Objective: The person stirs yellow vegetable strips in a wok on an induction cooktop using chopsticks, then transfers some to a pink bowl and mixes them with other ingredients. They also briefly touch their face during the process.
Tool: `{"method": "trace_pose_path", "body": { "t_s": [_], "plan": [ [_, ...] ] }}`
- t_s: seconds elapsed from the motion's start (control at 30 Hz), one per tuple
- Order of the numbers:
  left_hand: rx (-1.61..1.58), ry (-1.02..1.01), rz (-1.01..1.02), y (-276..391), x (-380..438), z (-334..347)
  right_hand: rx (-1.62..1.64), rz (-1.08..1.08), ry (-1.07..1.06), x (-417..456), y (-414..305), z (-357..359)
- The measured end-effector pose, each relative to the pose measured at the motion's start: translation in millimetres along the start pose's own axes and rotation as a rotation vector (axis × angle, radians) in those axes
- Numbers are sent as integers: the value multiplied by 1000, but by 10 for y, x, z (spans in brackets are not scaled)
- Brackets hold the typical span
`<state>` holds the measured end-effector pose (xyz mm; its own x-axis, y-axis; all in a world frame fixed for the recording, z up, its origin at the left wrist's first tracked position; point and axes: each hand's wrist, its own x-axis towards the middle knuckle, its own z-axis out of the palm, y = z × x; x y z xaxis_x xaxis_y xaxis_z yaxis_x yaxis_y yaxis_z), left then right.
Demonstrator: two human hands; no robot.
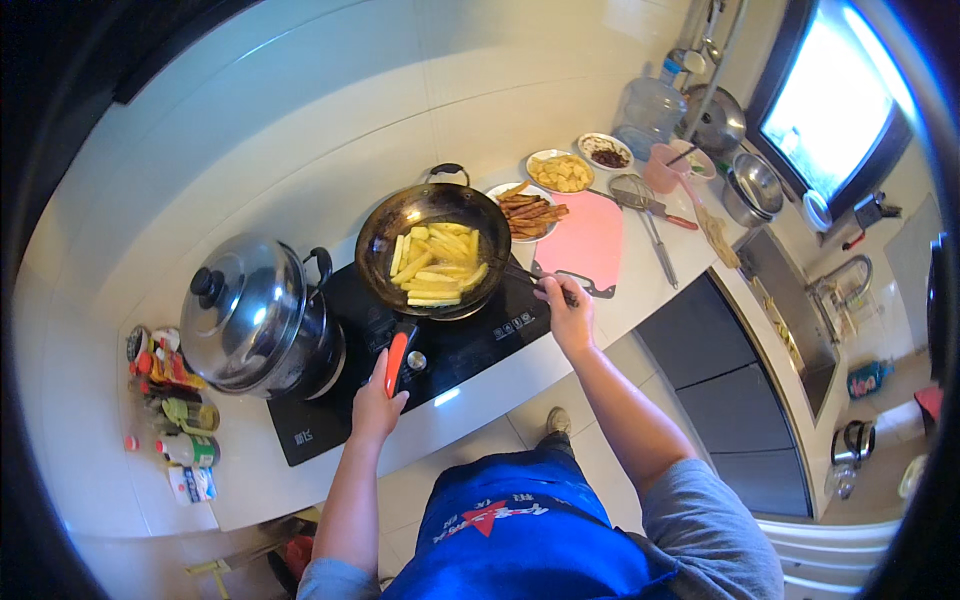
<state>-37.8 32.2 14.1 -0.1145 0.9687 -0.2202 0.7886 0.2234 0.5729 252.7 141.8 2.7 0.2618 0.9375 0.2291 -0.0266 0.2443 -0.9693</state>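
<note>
A dark wok (379, 259) sits on the black cooktop (300, 435), holding pale yellow strips of food (439, 259) in liquid. My left hand (377, 401) grips the wok's orange and black handle (397, 360). In my right hand (568, 311) are dark chopsticks (525, 274), which reach over the wok's right rim; whether their tips touch the food I cannot tell. Right behind the wok, a white plate (517, 238) bears browned strips (529, 214). Next to it lies a pink cutting board (581, 240).
A large lidded steel pot (247, 315) stands left of the wok. Bottles and packets (187, 450) line the far left. Beyond the board are a plate of yellow pieces (559, 172), a knife (679, 222), a wire strainer (634, 191), a water jug (652, 112) and a sink (795, 300).
</note>
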Motion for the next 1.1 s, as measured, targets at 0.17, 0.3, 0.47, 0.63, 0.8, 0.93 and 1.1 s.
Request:
{"method": "trace_pose_path", "body": {
  "t_s": [0.17, 0.3, 0.47, 0.63, 0.8, 0.93, 1.1],
  "plan": [
    [-107, 41, 50, 88, -94, 188, 93, -15, 47, 44, -32, 71],
    [-99, 76, 70, 168, -126, 280, 103, -25, 22, 107, -113, 75],
    [-243, -10, -191, 460, -187, 367, 80, -94, -33, 353, 1, 4],
    [-362, 54, -210, 541, -193, 512, 149, -140, -45, 493, 37, -134],
    [-220, 75, -238, 662, -160, 604, 192, 17, -68, 399, 211, -412],
    [-208, 86, -305, 612, -303, 587, 375, 245, -110, 410, 312, -606],
    [-68, 40, -413, 720, -119, 640, 510, 412, -115, 685, 394, -1124]
  ]
}}
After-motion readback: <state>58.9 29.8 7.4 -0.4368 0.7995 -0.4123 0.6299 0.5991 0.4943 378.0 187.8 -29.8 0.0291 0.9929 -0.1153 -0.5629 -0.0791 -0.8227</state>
